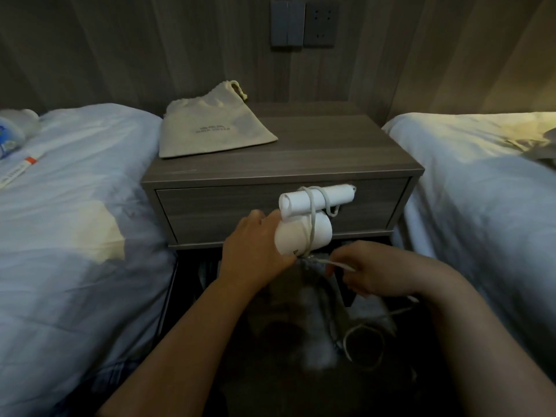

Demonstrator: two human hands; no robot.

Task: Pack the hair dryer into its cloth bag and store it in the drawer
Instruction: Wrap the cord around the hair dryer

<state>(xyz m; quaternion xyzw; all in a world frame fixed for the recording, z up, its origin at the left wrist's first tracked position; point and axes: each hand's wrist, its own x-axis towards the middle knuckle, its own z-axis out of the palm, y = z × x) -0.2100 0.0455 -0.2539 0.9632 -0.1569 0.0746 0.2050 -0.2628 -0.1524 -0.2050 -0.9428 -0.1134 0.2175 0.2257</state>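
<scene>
A white hair dryer (304, 219) with its handle folded is held in the air in front of the nightstand. My left hand (255, 245) grips its body from the left. A white cord (313, 212) is looped around the dryer's handle and body. My right hand (370, 270) pinches the cord just below and right of the dryer; the loose rest of it trails down to the lower right. The beige drawstring cloth bag (210, 124) lies flat on the left of the nightstand top. The grey drawer (210, 206) under the top is closed.
The grey wooden nightstand (346, 152) stands between two beds with white bedding, one on the left (75, 206), one on the right (481, 191). Wall switches and a socket (302, 24) sit above. A toothpaste tube (18, 171) lies on the left bed.
</scene>
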